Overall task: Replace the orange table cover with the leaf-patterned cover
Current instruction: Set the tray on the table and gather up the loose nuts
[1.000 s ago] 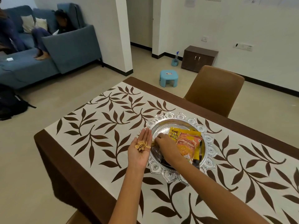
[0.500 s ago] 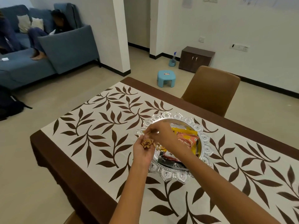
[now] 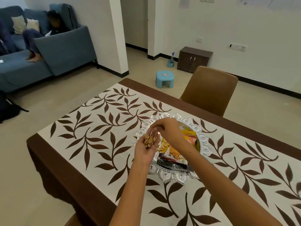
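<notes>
Your leaf-patterned cover (image 3: 101,128) already lies flat across the table, a smooth cream cloth printed with dark brown leafy sprigs and edged by a wide brown border that hangs over the near corner. Beyond it, a tan upholstered chair (image 3: 210,90) stands tucked at the far side, and a blue-grey fabric sofa (image 3: 65,49) fills the left of the room, where a person sits with feet up. A dark wood cabinet (image 3: 193,59) stands against the white wall, with a small pale-blue plastic stool (image 3: 164,79) on the beige floor before it. On the cloth rests a round silver tray (image 3: 177,176) with a scalloped, embossed rim, holding glossy yellow and orange snack packets (image 3: 175,152). Your left hand (image 3: 146,149) is cupped palm up over the tray's near-left edge, fingers only partly curled, cradling a small heap of tan shells (image 3: 149,141). Your right hand (image 3: 169,128) hovers just above it, fingers bunched downward to the heap; you cannot tell whether they pinch a shell.
</notes>
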`<state>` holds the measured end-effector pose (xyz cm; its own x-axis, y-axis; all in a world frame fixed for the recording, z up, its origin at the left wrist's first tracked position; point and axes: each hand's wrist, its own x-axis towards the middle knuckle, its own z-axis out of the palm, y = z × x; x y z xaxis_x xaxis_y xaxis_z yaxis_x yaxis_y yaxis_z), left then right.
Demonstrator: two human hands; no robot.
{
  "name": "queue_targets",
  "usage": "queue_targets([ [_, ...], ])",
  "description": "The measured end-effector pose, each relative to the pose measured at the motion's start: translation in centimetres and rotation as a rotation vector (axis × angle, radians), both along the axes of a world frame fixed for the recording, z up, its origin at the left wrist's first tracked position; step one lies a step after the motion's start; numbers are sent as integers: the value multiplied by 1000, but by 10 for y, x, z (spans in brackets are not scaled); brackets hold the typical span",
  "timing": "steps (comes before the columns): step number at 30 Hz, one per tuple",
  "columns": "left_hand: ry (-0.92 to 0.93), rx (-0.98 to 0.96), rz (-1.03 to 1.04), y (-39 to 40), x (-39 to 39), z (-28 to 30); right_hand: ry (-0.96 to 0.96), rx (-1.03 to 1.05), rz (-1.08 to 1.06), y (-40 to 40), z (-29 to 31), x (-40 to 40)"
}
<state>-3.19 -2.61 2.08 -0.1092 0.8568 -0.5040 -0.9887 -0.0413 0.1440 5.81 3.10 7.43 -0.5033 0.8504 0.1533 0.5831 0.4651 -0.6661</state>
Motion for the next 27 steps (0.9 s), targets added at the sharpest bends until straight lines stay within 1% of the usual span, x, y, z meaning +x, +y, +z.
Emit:
queue_targets([
  [2, 6, 22, -6, -2, -5, -2, 78, 17, -77, 3, -7, 9],
  [4, 12, 20, -1, -7, -13, -5, 55, 23, -117, 6, -18, 14],
  [5, 6, 17, 6, -9, -17, -6, -14, 3, -117, 8, -26, 16],
  [8, -24, 17, 26, -15, -25, -10, -382, -133, -77, 0, -49, 15],
  [9, -23, 20, 23, -16, -27, -11, -466, -142, -58, -5, -56, 13],
  [12, -34, 42, 0, -19, -29, -10, -630, -44, -40, -22, -68, 1],
  [14, -27, 56, -13, -22, -30, -10, -667, 42, -71, -30, -69, -2],
  [17, -9, 55, -20, -25, -31, -12, -629, 142, -111, -31, -73, 2],
  [20, 2, 37, -19, -23, -29, -12, -535, 162, -139, -28, -73, 7],
  [23, 29, 29, -30, -21, -24, -9, -391, 128, -180, -18, -69, 10],
  [25, 39, 19, -35, -20, -20, -7, -304, 70, -219, -8, -63, 12],
  [27, 37, 15, -33, -17, -18, -7, -146, -19, -239, 0, -50, 11],
])
